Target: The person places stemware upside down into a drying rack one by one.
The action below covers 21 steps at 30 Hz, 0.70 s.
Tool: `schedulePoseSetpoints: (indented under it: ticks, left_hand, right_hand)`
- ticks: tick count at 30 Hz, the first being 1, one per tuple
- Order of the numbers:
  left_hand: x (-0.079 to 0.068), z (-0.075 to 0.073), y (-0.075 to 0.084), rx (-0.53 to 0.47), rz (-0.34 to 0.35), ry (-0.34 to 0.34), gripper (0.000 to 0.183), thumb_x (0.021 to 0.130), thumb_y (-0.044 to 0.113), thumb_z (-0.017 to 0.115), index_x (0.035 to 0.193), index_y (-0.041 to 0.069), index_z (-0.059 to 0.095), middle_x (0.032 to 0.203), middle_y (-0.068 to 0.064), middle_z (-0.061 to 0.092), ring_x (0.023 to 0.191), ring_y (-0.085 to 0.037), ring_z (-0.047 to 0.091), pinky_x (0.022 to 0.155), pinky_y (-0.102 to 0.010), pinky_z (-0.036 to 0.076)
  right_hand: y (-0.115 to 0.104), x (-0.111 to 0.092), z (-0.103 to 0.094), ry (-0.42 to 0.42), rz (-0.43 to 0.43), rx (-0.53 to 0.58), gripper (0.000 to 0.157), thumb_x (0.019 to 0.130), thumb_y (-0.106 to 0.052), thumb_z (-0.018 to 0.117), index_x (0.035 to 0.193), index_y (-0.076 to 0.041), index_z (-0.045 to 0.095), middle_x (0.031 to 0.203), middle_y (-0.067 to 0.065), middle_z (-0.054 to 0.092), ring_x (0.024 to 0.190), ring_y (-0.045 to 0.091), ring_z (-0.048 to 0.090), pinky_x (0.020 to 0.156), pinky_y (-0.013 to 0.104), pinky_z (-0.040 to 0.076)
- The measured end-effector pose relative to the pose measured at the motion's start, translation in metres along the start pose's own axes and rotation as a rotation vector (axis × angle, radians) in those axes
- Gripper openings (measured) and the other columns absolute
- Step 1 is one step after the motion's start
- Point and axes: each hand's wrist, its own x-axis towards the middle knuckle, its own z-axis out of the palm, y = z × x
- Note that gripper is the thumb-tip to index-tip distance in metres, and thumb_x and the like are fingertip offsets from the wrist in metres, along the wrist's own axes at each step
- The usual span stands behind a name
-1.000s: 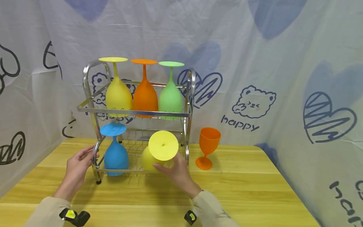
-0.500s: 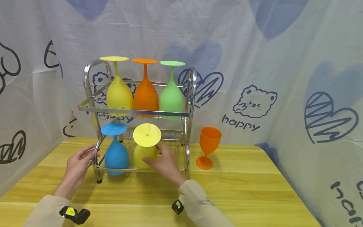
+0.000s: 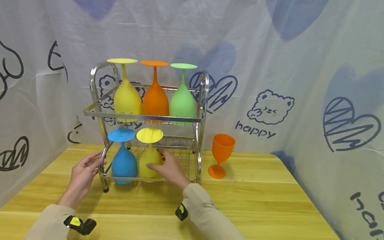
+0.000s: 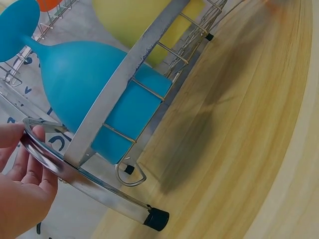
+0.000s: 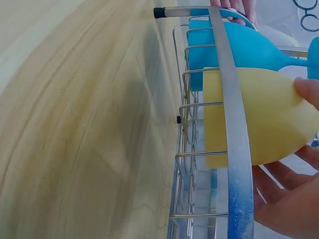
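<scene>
My right hand (image 3: 171, 169) holds the bowl of an upside-down yellow goblet (image 3: 145, 162) on the lower tier of a metal dish rack (image 3: 156, 118). In the right wrist view its thumb lies on one side of the bowl, with fingers on the other; the rim sits inside the front rail. Close beside stands an upside-down blue goblet (image 3: 123, 165). At the rack's left side, my left hand (image 3: 81, 176) grips the curved metal tube, thumb and fingers on either side of it in the left wrist view.
Upside down on the upper tier stand a yellow goblet (image 3: 127, 100), an orange goblet (image 3: 155, 101) and a green goblet (image 3: 182, 103). Another orange goblet (image 3: 222, 150) stands upright on the wooden table (image 3: 255, 200), right of the rack. Printed cloth (image 3: 270, 66) hangs behind.
My right hand has carried the yellow goblet left along the lower tier, up beside the blue one, and its tilted foot has levelled. My left hand stays on the rack.
</scene>
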Motion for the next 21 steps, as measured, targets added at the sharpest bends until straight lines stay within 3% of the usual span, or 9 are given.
schedulePoseSetpoints:
  ticks: [11, 21]
  left_hand:
    - [0.0012, 0.0005, 0.0013, -0.001, -0.011, 0.003, 0.017, 0.095, 0.012, 0.062, 0.105, 0.025, 0.066, 0.095, 0.012, 0.067, 0.085, -0.002, 0.065, 0.073, -0.015, 0.051]
    - [0.001, -0.0009, 0.0006, -0.012, -0.012, 0.001, 0.017, 0.095, 0.012, 0.062, 0.104, 0.025, 0.066, 0.095, 0.012, 0.067, 0.084, -0.003, 0.066, 0.073, -0.015, 0.051]
  right_hand:
    - [0.0071, 0.0012, 0.0047, -0.016, 0.013, 0.004, 0.064, 0.087, -0.033, 0.073, 0.139, -0.006, 0.049, 0.129, 0.008, 0.056, 0.111, 0.026, 0.057, 0.081, 0.032, 0.055]
    - [0.0083, 0.0024, 0.008, -0.031, -0.001, -0.072, 0.064, 0.089, -0.037, 0.069, 0.141, -0.007, 0.047, 0.128, 0.008, 0.057, 0.109, 0.023, 0.058, 0.087, 0.034, 0.053]
